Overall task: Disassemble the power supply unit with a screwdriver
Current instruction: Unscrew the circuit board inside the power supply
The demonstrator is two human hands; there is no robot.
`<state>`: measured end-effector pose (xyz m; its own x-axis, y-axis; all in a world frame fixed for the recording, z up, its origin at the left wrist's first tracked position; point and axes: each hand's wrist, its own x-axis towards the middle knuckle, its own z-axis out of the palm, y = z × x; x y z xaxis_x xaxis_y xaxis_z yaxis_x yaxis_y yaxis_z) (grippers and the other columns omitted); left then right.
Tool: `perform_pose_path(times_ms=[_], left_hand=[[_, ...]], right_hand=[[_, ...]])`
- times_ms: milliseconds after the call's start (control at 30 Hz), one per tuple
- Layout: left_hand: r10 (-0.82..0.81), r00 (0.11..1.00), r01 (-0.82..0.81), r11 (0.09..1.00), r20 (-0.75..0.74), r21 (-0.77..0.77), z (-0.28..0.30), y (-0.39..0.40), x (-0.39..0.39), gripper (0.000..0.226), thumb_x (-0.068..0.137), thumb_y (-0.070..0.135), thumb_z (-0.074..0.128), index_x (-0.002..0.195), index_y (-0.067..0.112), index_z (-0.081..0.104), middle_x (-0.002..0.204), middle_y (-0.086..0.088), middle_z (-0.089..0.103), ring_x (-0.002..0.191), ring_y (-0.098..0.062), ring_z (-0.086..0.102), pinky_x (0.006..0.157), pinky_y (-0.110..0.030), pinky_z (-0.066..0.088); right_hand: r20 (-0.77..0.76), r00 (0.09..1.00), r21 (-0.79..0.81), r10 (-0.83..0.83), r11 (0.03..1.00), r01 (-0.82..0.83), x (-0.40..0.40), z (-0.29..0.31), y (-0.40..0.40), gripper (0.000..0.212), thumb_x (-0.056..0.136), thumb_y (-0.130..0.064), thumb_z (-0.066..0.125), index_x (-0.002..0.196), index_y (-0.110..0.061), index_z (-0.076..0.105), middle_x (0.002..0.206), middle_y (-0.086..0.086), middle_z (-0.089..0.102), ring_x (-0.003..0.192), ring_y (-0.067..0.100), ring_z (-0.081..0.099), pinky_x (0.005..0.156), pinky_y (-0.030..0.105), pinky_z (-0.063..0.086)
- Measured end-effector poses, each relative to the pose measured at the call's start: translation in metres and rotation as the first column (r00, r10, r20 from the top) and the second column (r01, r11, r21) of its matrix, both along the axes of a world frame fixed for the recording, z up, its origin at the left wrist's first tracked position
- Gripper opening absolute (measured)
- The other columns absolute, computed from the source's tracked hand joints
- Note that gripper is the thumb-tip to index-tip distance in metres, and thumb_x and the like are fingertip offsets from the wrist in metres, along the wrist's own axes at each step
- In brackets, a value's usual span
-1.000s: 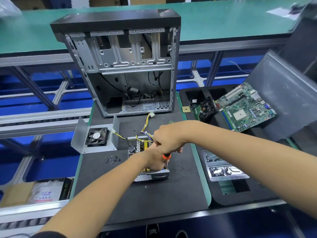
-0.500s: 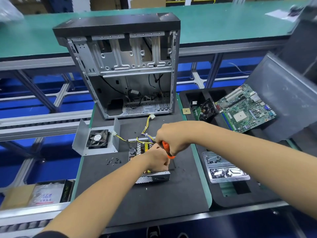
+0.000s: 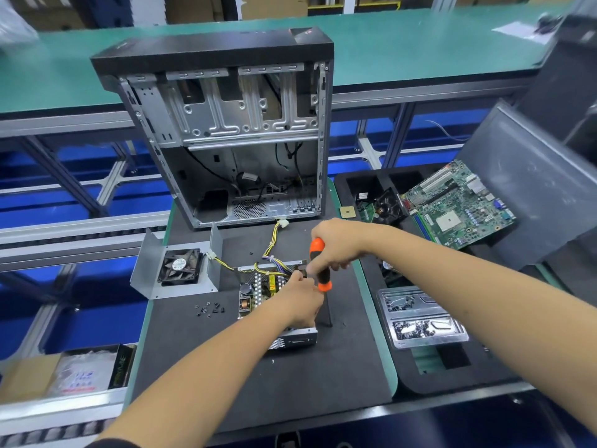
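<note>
Head view — screwdriver (image 3: 319, 265) in right hand (image 3: 336, 245), now raised, upright

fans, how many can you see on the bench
2. One fan sits in the bent metal cover left of the power supply unit. A second, black cooler fan lies in the foam tray beside the motherboard. Others may be hidden inside the computer case.

electronics assembly line, green-topped benches (image 3: 387, 43), roller conveyor rails (image 3: 80, 227), stripped computer case (image 3: 226, 130)
</note>
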<state>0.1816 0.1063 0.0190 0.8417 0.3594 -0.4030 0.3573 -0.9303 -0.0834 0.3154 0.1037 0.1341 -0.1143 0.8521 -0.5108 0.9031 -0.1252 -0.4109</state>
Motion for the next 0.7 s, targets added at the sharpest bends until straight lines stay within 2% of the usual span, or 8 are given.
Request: perform_pose_path(times_ms=[100,167,267,433,600,700], left_hand=[[0.018,1.0,-0.019,1.0,-0.025,-0.016,-0.001,0.001,0.001,0.02,0.084,0.031,0.063,0.089,0.013,0.07,0.098,-0.005,0.062,0.102,-0.023,0.047,0.09,-0.038,0.027],[0.025,1.0,-0.025,0.999,-0.018,-0.023,-0.001,0.001,0.0,0.02,0.083,0.03,0.062,0.088,0.012,0.07,0.098,-0.005,0.061,0.101,-0.023,0.046,0.09,-0.037,0.027],[0.031,0.999,-0.031,0.999,0.019,-0.031,-0.001,0.002,-0.002,0.018,0.083,0.024,0.058,0.087,0.01,0.069,0.097,-0.006,0.061,0.099,-0.024,0.047,0.092,-0.038,0.029],[0.017,0.999,-0.016,1.0,0.032,-0.016,0.002,0.002,-0.002,0.012,0.081,0.017,0.055,0.082,0.011,0.066,0.092,-0.007,0.061,0.094,-0.025,0.047,0.088,-0.038,0.027],[-0.01,1.0,0.01,1.0,-0.005,-0.029,0.005,0.002,-0.002,0.009,0.08,0.015,0.055,0.072,0.011,0.056,0.079,-0.007,0.052,0.086,-0.023,0.04,0.083,-0.039,0.027],[0.014,0.998,-0.009,0.996,0.054,-0.091,0.004,0.002,-0.004,0.01,0.08,0.015,0.054,0.072,0.01,0.059,0.083,-0.007,0.057,0.086,-0.022,0.039,0.086,-0.039,0.028]], right_hand=[[-0.054,0.985,0.051,-0.162,0.985,0.165,0.004,-0.017,0.006,0.037,0.083,-0.04,0.068,0.08,-0.006,0.051,0.068,0.014,0.063,0.052,0.023,0.053,0.049,0.025,0.042],[-0.084,0.968,0.059,-0.238,0.968,0.243,0.007,-0.026,0.009,0.034,0.087,-0.036,0.063,0.076,-0.007,0.05,0.069,0.014,0.063,0.052,0.024,0.055,0.051,0.026,0.044],[-0.158,0.939,0.04,-0.306,0.948,0.316,0.007,-0.033,0.011,0.027,0.087,-0.029,0.063,0.08,-0.008,0.047,0.073,0.016,0.065,0.053,0.027,0.061,0.05,0.026,0.046],[-0.152,0.939,0.058,-0.307,0.946,0.319,-0.003,-0.037,0.016,0.027,0.083,-0.025,0.063,0.083,-0.009,0.042,0.082,0.023,0.069,0.05,0.027,0.059,0.052,0.03,0.046],[-0.155,0.948,0.071,-0.278,0.954,0.291,-0.012,-0.04,0.02,0.025,0.081,-0.021,0.062,0.079,-0.011,0.039,0.066,0.011,0.059,0.044,0.021,0.052,0.042,0.022,0.039],[-0.13,0.958,0.078,-0.255,0.961,0.266,-0.015,-0.041,0.023,0.024,0.08,-0.022,0.062,0.075,-0.013,0.04,0.062,0.007,0.055,0.044,0.019,0.049,0.039,0.02,0.036]])
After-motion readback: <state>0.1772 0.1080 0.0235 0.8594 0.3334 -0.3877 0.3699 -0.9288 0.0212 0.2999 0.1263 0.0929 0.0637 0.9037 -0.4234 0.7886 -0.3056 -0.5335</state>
